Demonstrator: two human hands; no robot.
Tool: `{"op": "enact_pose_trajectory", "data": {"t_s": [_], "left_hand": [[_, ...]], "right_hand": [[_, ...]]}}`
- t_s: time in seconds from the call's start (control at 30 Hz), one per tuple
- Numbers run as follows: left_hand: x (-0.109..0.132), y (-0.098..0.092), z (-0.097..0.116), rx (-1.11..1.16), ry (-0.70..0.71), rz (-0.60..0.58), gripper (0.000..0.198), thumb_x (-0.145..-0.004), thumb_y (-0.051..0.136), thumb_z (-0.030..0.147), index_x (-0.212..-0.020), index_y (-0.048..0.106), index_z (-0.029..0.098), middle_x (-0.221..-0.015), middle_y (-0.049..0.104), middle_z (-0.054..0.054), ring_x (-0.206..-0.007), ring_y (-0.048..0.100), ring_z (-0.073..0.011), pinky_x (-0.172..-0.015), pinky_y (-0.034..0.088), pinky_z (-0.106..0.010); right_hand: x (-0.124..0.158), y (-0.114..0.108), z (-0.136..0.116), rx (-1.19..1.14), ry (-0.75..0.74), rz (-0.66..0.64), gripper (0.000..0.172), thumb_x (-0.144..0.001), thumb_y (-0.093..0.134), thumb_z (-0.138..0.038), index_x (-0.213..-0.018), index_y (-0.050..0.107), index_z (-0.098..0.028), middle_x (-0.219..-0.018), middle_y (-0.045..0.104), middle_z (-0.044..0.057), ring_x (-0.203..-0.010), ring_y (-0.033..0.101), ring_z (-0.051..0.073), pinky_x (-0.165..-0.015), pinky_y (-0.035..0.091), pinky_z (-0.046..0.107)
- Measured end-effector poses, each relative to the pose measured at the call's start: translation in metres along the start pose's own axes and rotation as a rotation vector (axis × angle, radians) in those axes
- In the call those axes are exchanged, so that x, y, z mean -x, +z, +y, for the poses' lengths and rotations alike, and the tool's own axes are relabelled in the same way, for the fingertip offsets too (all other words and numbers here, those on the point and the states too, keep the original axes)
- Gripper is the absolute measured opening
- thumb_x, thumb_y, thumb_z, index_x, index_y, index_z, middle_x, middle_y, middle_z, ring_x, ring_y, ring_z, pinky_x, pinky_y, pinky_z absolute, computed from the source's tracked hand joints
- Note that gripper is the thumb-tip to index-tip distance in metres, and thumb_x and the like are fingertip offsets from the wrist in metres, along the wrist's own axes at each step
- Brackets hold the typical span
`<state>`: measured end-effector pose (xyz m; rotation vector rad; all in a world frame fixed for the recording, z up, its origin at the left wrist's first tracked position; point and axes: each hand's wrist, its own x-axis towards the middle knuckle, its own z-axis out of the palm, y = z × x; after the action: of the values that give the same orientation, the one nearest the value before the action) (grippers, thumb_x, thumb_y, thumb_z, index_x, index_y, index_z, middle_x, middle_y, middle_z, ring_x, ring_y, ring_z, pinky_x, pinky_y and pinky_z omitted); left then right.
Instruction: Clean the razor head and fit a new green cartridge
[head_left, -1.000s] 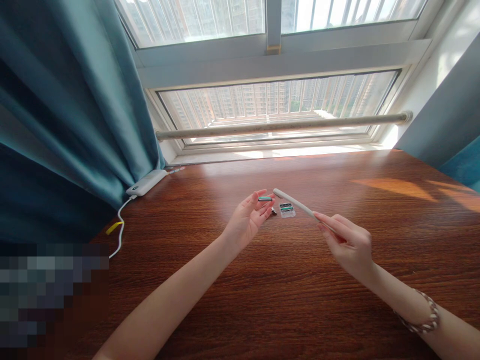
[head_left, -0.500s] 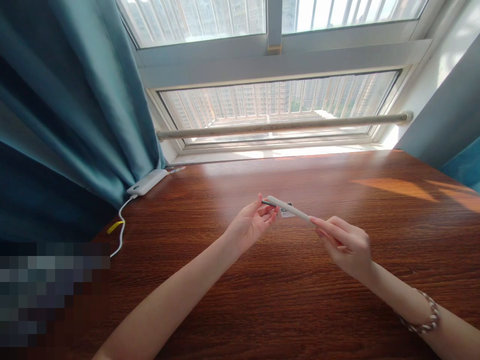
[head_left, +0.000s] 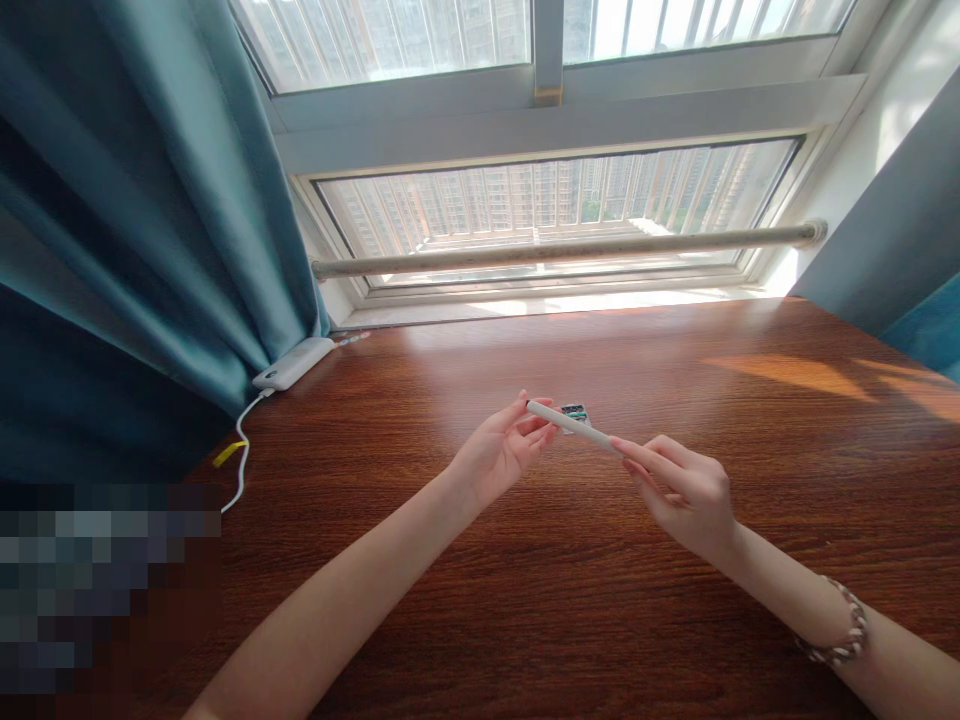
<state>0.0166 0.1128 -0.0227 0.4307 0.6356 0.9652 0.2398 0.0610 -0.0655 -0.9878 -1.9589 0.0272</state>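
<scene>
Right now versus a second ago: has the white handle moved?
Yes. The white handle has shifted left and slightly down in the picture, judged against the small case, which it now partly covers.

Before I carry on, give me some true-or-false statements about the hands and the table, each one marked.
1. The right hand holds the white handle. True.
2. The bracelet is on the left arm. False: the bracelet is on the right arm.
3. The handle partly hides the small case. True.
4. The tag on the white cable is red. False: the tag is yellow.
5. The left hand is at the handle's far end. True.
</scene>
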Motion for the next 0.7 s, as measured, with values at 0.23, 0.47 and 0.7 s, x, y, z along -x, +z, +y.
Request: {"op": "enact_pose_trajectory", "data": {"t_s": [0.23,0.47,0.7], "left_hand": [[-0.002,-0.001,0.000,0.032,-0.009,-0.012,0.022,-0.084,0.047,0.023,-0.088,0.058,0.004,-0.095,0.060,-0.017,-0.088,0.061,-0.0189,-0.075,0.052,-0.023],[-0.003,0.001,-0.004,0.008,-0.081,0.176,0.020,-0.085,0.039,0.014,-0.085,0.056,0.003,-0.090,0.061,-0.019,-0.077,0.062,-0.0169,-0.068,0.052,-0.023],[-0.010,-0.009,-0.004,0.020,-0.113,0.189,0.021,-0.084,0.035,0.011,-0.089,0.054,0.002,-0.095,0.059,-0.022,-0.083,0.062,-0.0194,-0.067,0.052,-0.024]], "right_hand": [[-0.003,0.001,-0.002,0.031,0.093,0.068,0.037,-0.079,0.054,-0.011,-0.114,0.057,-0.023,-0.067,0.054,-0.002,-0.052,0.045,0.007,-0.053,0.036,0.019],[-0.001,0.003,-0.001,-0.029,0.028,-0.111,0.036,-0.081,0.050,-0.013,-0.114,0.057,-0.024,-0.066,0.052,-0.001,-0.049,0.041,0.006,-0.049,0.035,0.018],[0.002,0.004,0.001,0.056,0.035,-0.093,0.039,-0.080,0.052,-0.012,-0.116,0.055,-0.025,-0.069,0.054,-0.001,-0.054,0.046,0.007,-0.053,0.037,0.018]]}}
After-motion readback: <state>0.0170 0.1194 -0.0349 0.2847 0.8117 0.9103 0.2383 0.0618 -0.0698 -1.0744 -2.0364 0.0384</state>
